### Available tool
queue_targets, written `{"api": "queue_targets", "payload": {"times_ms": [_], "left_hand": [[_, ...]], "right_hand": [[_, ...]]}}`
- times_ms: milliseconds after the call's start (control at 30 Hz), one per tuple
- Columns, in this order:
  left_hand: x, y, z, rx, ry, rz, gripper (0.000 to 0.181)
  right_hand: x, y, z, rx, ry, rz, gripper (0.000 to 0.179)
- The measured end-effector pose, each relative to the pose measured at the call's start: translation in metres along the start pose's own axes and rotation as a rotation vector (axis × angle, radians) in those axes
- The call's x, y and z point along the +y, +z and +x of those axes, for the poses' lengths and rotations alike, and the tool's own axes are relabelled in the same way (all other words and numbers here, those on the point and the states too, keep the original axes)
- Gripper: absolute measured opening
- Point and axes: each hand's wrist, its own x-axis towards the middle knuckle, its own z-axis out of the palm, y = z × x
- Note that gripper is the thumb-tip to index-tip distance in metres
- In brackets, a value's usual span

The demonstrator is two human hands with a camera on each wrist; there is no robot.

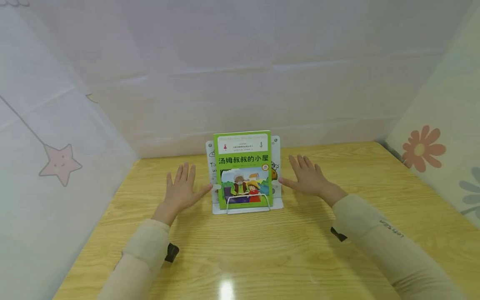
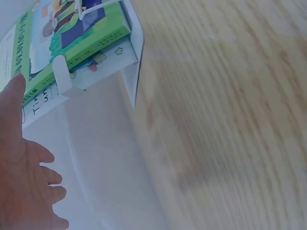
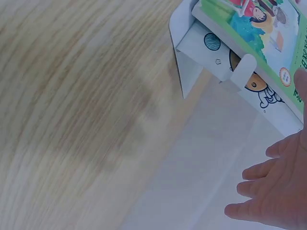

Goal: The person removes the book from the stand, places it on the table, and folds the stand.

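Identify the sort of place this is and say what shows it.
Probably a children's reading or study corner, perhaps a staged one: a picture-covered book on a white bookstand, a wood-grain table, and a creased pale backdrop with a cartoon star and flower.

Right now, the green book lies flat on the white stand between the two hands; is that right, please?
Not quite: the head view shows the green book propped up, not flat, on the white stand, between the left hand and right hand.
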Motion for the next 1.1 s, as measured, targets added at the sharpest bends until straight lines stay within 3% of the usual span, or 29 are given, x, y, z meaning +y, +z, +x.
{"api": "queue_targets", "payload": {"times_ms": [367,600,833,1100], "left_hand": [[0.015,-0.013,0.003,0.025,0.027,-0.128,0.089],[0.026,-0.017,0.003,0.109,0.035,-0.232,0.083],[0.034,-0.011,0.005,0.217,-0.025,-0.486,0.072],[0.042,0.000,0.010,0.316,-0.022,-0.797,0.054]], "right_hand": [[-0.011,-0.013,0.006,0.080,-0.014,0.016,0.087],[-0.024,-0.019,0.011,0.187,-0.007,0.193,0.080],[-0.034,-0.010,0.016,0.263,0.015,0.402,0.072],[-0.042,0.003,0.021,0.279,0.061,0.600,0.063]]}}
